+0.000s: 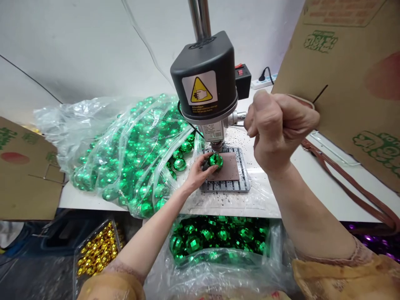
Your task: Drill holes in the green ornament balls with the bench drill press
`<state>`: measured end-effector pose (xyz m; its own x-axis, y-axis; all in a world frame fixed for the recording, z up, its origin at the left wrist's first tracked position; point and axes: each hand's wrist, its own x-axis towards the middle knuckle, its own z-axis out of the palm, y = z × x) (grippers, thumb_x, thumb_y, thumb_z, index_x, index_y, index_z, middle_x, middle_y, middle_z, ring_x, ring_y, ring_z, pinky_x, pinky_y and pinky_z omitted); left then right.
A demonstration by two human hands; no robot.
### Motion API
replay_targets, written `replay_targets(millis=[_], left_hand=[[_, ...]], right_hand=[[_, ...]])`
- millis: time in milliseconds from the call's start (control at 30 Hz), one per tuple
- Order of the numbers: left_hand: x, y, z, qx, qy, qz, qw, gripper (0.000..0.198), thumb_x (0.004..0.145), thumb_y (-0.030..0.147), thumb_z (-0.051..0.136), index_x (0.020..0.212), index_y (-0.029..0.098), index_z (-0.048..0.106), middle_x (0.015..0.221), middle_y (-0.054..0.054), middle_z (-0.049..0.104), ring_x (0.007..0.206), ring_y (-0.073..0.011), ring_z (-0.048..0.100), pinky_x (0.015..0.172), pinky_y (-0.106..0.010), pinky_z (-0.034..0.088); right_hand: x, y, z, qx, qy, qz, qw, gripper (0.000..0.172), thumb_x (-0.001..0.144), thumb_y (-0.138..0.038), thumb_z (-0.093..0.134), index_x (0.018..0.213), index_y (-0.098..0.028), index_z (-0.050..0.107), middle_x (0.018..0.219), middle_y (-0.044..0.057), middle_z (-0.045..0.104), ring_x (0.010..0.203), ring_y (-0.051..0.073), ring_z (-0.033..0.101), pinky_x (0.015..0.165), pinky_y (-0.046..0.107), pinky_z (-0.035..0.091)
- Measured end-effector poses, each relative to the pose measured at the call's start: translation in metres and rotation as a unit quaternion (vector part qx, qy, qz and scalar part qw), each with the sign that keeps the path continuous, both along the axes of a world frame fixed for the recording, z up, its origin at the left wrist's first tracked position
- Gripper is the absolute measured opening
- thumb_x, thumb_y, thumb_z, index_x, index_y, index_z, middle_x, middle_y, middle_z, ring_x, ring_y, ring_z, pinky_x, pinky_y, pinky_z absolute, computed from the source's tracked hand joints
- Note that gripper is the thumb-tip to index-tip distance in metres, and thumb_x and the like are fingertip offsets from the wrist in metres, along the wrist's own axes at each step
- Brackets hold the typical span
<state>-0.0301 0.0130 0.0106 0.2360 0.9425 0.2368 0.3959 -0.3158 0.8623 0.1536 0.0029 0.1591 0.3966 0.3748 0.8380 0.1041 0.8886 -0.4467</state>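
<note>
Machine, black-headed and bearing a warning label, stands on the desk with its chuck directly above 1 green ball. The ball is at a brown board, which lies on a slotted base plate; presumably the board shields the metal. The left hand reaches in from the side, its fingers pinching the ball, apparently to steady it beneath the chuck (contact with the board cannot be confirmed). The right hand is raised near the side lever, its fingers curled tightly together; whether the lever's end is enclosed cannot be told. That placement appears to leave the chuck's line to the left hand alone.

Edges: the base plate sits near the desk's front edge, and 1 open bag of green balls lies below that edge. On the left, a transparent sack of similar balls crowds the left hand's path. Wider room lies right of the base plate, toward a cardboard box; a brown strap overhangs the edge there.
</note>
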Motion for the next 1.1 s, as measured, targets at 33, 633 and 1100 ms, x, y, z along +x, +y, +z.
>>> replay_targets(millis=[33, 633, 1100], left_hand=[[0.001, 0.0, 0.0, 0.009, 0.008, 0.001, 1.0, 0.052, 0.082, 0.042, 0.074, 0.127, 0.02, 0.062, 0.124, -0.011, 0.068, 0.11, -0.0248, 0.064, 0.096, -0.038, 0.049], [0.028, -0.009, -0.011, 0.003, -0.016, 0.027, 0.999, 0.054, 0.078, 0.035, 0.077, 0.125, 0.019, 0.056, 0.119, -0.011, 0.067, 0.111, -0.027, 0.062, 0.1, -0.045, 0.048], [0.026, -0.008, -0.016, 0.024, -0.005, 0.022, 0.999, 0.055, 0.079, 0.036, 0.077, 0.127, 0.021, 0.056, 0.121, -0.01, 0.065, 0.113, -0.0274, 0.061, 0.1, -0.044, 0.048]], right_hand=[[0.0, 0.0, 0.001, 0.012, 0.006, 0.005, 1.0, 0.05, 0.092, -0.035, 0.059, 0.05, -0.019, 0.036, 0.044, -0.004, 0.034, 0.041, 0.007, 0.032, 0.043, 0.028, 0.025], [0.002, 0.0, 0.012, -0.011, -0.008, 0.02, 1.0, 0.047, 0.092, -0.033, 0.06, 0.051, -0.019, 0.041, 0.045, -0.004, 0.039, 0.041, 0.006, 0.036, 0.045, 0.027, 0.029], [-0.003, 0.0, -0.009, 0.052, 0.014, 0.003, 0.999, 0.051, 0.089, -0.021, 0.056, 0.044, -0.017, 0.032, 0.042, -0.005, 0.027, 0.04, 0.004, 0.027, 0.044, 0.028, 0.016]])
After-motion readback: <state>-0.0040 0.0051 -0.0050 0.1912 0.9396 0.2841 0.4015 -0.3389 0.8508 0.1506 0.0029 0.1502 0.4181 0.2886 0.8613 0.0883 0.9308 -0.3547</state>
